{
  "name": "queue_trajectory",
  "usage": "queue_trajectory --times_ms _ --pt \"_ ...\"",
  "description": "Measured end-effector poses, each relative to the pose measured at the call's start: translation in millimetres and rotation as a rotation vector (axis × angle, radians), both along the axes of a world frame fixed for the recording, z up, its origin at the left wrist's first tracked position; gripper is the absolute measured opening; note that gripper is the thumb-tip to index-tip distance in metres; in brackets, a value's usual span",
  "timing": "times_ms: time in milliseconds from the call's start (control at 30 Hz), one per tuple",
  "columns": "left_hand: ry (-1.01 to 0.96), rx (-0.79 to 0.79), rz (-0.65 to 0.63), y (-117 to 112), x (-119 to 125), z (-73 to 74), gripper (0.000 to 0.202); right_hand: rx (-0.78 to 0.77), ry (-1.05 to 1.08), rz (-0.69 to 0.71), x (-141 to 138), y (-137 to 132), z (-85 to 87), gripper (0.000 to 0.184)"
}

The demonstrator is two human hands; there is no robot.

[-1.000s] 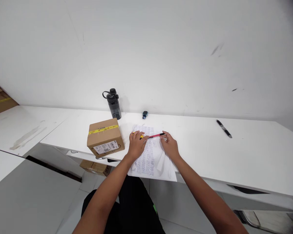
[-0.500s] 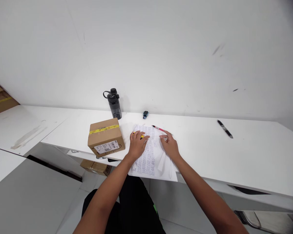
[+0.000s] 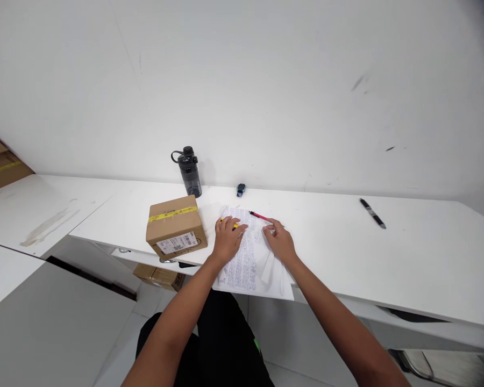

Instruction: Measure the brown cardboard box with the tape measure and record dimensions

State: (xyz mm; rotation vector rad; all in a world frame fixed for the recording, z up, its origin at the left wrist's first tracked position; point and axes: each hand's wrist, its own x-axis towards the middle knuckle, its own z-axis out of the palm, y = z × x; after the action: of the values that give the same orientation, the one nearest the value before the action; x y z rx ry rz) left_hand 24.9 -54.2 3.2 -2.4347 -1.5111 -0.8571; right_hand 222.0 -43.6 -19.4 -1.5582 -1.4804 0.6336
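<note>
Roughly between the hands (image 3: 282, 242), red pen (image 3: 260, 216)

"Left side?"

"My left fingers (image 3: 226, 224) bent over a yellow item (image 3: 236, 226), mostly hidden, on handwritten paper (image 3: 242, 271)."

"Right?"

"My right fingers (image 3: 275, 224) at a red-and-black pen (image 3: 258, 215); grip unclear."

"Around?"

"Taped carton (image 3: 174, 228) left, dark bottle (image 3: 190, 174) behind it; black-and-grey pen (image 3: 372, 213) far right on bench (image 3: 407, 263)."

The sheet (image 3: 242, 263) is creased paper, the red pen (image 3: 259, 215) smooth plastic, the bottle (image 3: 191, 177) glossy see-through plastic, the box (image 3: 171, 227) matt cardboard with shiny tape (image 3: 173, 214) and a paper label (image 3: 177, 243), the table (image 3: 339, 247) smooth with a soft sheen, the wall (image 3: 266, 97) matt and scuffed, the trousers (image 3: 229, 338) dull cloth.
</note>
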Motion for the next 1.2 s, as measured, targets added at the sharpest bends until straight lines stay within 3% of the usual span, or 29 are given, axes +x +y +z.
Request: queue_trajectory --times_ms 367,900,1200 --pt "0.001 -0.005 -0.004 0.1 0.0 0.9 0.028 0.017 -0.035 0.013 0.5 1.0 -2.3 0.048" --pt "-0.051 -0.005 0.014 1.4 -0.5 -0.7 0.029 -0.027 -0.06 0.03 -1.6 -4.6 7.7 0.045" --pt "-0.048 -0.029 0.051 -0.4 1.0 0.8 0.031 -0.022 -0.097 0.024 -0.7 1.2 1.6 0.044"
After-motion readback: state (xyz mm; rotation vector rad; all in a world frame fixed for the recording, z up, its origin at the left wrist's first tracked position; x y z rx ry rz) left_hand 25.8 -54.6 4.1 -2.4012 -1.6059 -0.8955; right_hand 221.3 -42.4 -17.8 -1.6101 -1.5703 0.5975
